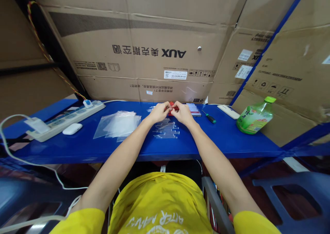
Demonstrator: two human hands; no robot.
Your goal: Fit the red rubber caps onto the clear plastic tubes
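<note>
Head view, left hand (pixel 160 112) and right hand (pixel 182 113) pinching red piece (pixel 173 107) between fingertips, above clear tubes (pixel 166 129)

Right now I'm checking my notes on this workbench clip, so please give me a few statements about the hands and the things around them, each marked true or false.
1. Both hands, the left hand and the right hand, meet on a small red object. True.
2. The green bottle stands upright at the left end of the blue table. False: it lies tilted at the right end, leaning on cardboard.
3. A row of clear thin tubes lies just in front of the hands. True.
4. The clear plastic bags are stacked on the right of the hands. False: they lie to the left.
5. A screwdriver with a green handle lies right of the hands. True.
</note>
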